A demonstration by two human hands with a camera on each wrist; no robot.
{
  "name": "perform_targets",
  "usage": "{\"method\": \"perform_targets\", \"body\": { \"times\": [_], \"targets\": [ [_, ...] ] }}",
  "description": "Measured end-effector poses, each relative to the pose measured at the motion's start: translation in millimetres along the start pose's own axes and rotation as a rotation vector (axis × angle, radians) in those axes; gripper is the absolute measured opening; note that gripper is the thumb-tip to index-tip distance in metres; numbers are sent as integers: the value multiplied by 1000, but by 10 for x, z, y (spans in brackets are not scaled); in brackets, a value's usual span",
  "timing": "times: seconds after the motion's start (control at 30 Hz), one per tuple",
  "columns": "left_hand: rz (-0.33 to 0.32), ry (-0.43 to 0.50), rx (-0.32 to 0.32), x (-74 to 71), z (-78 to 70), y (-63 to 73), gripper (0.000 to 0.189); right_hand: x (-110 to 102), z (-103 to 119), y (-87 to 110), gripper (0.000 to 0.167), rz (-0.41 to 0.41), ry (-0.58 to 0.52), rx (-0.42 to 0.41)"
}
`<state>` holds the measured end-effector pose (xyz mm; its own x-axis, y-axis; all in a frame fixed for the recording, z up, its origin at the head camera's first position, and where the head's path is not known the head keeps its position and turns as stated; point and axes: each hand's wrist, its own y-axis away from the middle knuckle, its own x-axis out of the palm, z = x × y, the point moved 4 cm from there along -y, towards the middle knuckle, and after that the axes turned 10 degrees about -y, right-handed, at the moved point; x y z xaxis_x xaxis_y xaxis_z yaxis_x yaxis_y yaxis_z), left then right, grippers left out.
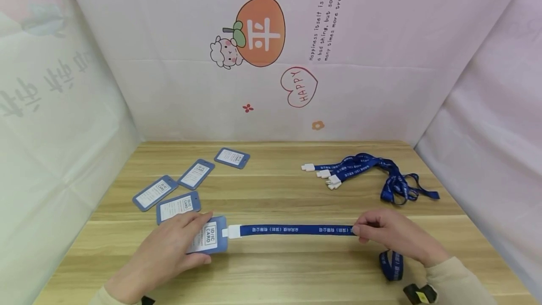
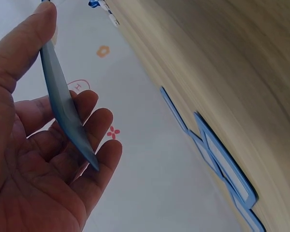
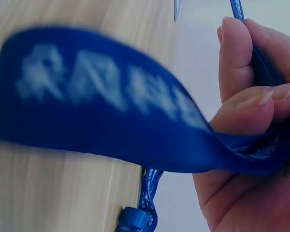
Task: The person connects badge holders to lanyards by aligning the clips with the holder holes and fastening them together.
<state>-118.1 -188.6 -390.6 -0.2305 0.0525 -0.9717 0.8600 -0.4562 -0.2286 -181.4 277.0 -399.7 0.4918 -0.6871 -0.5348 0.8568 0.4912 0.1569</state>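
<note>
A blue ID card holder (image 1: 218, 236) with a white card face is gripped by my left hand (image 1: 158, 251), thumb on the near edge and fingers along the far edge. In the left wrist view, this badge holder (image 2: 60, 99) appears edge-on between thumb and fingers. A white clip (image 1: 234, 231) joins its end to a navy lanyard (image 1: 288, 230) with pale lettering. The strap runs straight rightward to my right hand (image 1: 395, 232), which pinches it between thumb and fingertips. Past that hand the strap (image 3: 101, 106) passes through the palm and hangs in a loop.
Several blue card holders (image 1: 196, 174) lie at the left of the wooden table (image 1: 271, 267). More navy lanyards (image 1: 366, 161) with white clips (image 1: 334, 181) are bunched at the back right. Printed white fabric (image 1: 190, 102) walls in the back and both sides.
</note>
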Motion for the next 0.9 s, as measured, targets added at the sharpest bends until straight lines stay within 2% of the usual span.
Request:
{"method": "perform_targets", "body": {
  "times": [0.47, 0.7, 0.9],
  "targets": [
    [-2, 6, 21, 7, 48, 51, 82, -93, -174, 125, 18, 24, -10, 3],
    [50, 13, 8, 16, 55, 60, 80, -140, -271, 185, 19, 31, 3, 46],
    [62, 17, 29, 38, 68, 79, 80, -157, -332, 226, 18, 24, 27, 56]
  ]
}}
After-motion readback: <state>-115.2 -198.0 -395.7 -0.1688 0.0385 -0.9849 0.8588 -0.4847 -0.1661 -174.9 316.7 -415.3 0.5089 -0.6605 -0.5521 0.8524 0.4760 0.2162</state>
